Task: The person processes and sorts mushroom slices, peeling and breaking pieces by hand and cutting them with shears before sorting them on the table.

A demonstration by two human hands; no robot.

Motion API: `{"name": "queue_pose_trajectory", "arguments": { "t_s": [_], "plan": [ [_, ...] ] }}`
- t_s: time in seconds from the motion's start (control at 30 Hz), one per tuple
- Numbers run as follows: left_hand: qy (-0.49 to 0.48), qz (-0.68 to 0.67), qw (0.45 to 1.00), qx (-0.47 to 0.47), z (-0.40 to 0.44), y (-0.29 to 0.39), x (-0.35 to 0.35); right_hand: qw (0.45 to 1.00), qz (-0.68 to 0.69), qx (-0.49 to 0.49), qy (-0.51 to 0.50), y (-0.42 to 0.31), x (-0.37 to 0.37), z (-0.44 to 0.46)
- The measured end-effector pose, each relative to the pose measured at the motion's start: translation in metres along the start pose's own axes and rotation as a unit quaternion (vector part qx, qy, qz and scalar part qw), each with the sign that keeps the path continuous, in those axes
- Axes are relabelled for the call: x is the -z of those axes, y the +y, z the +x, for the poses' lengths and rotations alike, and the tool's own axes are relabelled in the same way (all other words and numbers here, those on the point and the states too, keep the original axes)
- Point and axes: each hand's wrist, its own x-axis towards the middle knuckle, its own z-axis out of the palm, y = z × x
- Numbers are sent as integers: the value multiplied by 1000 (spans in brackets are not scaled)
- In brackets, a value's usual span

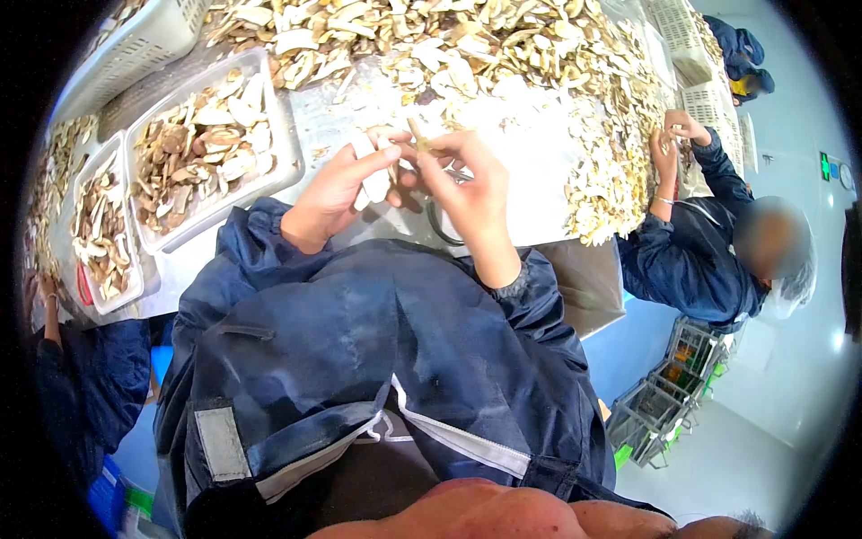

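My left hand is closed around pale mushroom slices, pinned under the thumb. Close beside it, my right hand pinches a thin, brownish-yellow piece between thumb and fingertips; it looks like a strip of mushroom. The fingertips of both hands nearly meet above the table. Beneath the right hand lies a dark, curved, loop-like thing, partly hidden. A wide heap of sliced mushrooms covers the table beyond my hands.
Two white trays, a larger one and a smaller one, hold mushroom slices at left. A white basket stands behind them. A co-worker handles pieces at right; another person's sleeve shows at lower left. Crates stand on the floor.
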Motion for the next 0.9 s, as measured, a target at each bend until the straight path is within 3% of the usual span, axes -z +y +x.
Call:
{"name": "queue_pose_trajectory", "arguments": {
  "t_s": [0.1,0.17,0.23,0.33,0.47,0.6,0.8,0.9],
  "plan": [
    [-23,5,1000,12,1,-5,12,997,-38,41,-58,-4,-17,1],
    [-24,-4,1000,5,3,-6,13,989,119,-61,-62,1,-18,-2],
    [-4,3,1000,15,3,-4,10,937,294,-175,-67,2,-13,-2],
    [9,15,999,31,-1,0,6,916,335,-219,-42,11,3,5],
    [1,42,999,21,4,-7,14,915,320,-242,-35,29,13,13],
    [-16,106,994,19,1,-5,10,898,324,-257,-147,22,8,11],
    [-15,29,998,62,-2,6,4,883,348,-258,-182,32,6,8],
    [-36,139,989,41,-2,-3,7,885,332,-255,-204,25,6,6]
  ]
}}
